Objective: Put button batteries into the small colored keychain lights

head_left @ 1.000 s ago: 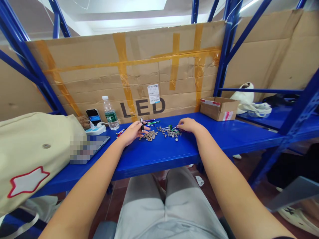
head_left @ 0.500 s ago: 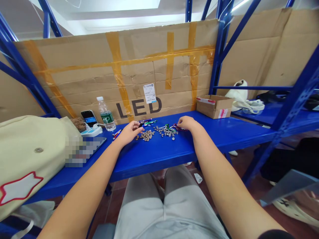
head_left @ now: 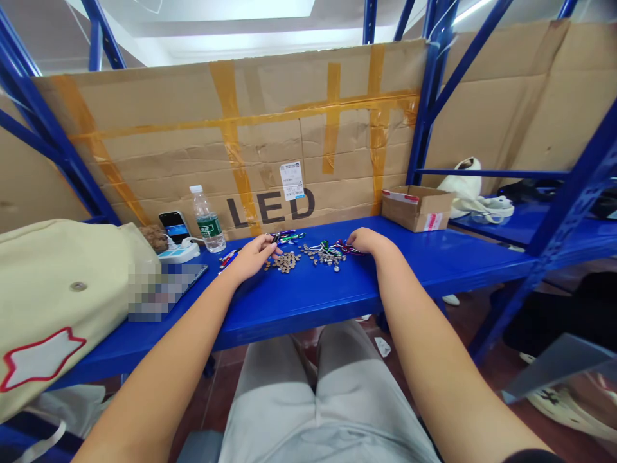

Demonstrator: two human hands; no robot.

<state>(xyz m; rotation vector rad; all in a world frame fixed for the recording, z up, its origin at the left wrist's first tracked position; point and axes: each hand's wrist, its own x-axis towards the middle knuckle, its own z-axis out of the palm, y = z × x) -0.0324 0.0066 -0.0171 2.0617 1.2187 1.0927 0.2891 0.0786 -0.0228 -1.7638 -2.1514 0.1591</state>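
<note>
My left hand [head_left: 254, 257] is over the table behind a pile of small bronze-coloured discs [head_left: 288, 262]. Its fingers curl together around something small and dark that I cannot make out. Slim shiny pieces in green, blue and purple [head_left: 292, 238] lie just beyond its fingertips. To the right, my right hand [head_left: 366, 240] reaches down with bent fingers onto a cluster of shiny purple-red pieces [head_left: 344, 247]; the fingertips are largely hidden. Silver discs [head_left: 330, 260] and silver and green pieces lie beside that cluster. More red and blue pieces [head_left: 226, 260] are left of my left wrist.
On the blue table [head_left: 299, 302] stand a water bottle [head_left: 209, 226], a white power strip [head_left: 179, 253] and a propped phone [head_left: 174, 225]. A cream bag [head_left: 72, 270] and a dark flat device [head_left: 190, 281] are at left. An open cardboard box [head_left: 417, 209] is at right, before a cardboard wall [head_left: 183, 167].
The view has shifted slightly. My left fingers have moved a little at the dark thing, and my right hand stays at the purple-red cluster. The piles look the same.
</note>
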